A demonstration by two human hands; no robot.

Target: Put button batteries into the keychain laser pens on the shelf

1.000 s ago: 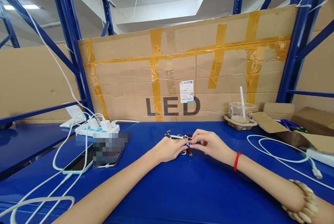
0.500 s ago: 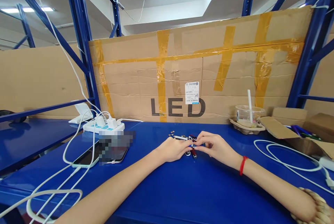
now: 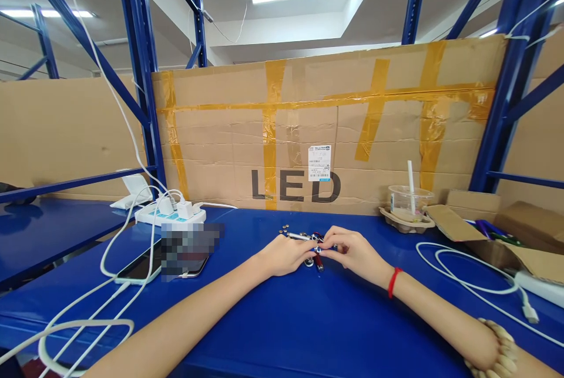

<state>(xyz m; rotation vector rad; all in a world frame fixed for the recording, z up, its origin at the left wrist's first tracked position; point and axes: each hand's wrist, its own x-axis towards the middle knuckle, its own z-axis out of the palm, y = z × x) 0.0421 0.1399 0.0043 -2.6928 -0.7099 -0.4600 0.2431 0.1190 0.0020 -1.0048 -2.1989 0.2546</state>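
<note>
Fingertip grips of left hand and right hand clamped on small metal torch, frame centre; long axis toward lower edge, equally near both.

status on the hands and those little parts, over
Left hand and right hand pinch one small part together. Loose parts right behind. Phone well aside.

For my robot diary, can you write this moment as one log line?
left hand: pinching small silvery metal piece | right hand: pinching same piece | nearby: red pen-shaped tube, blue metal table
</note>
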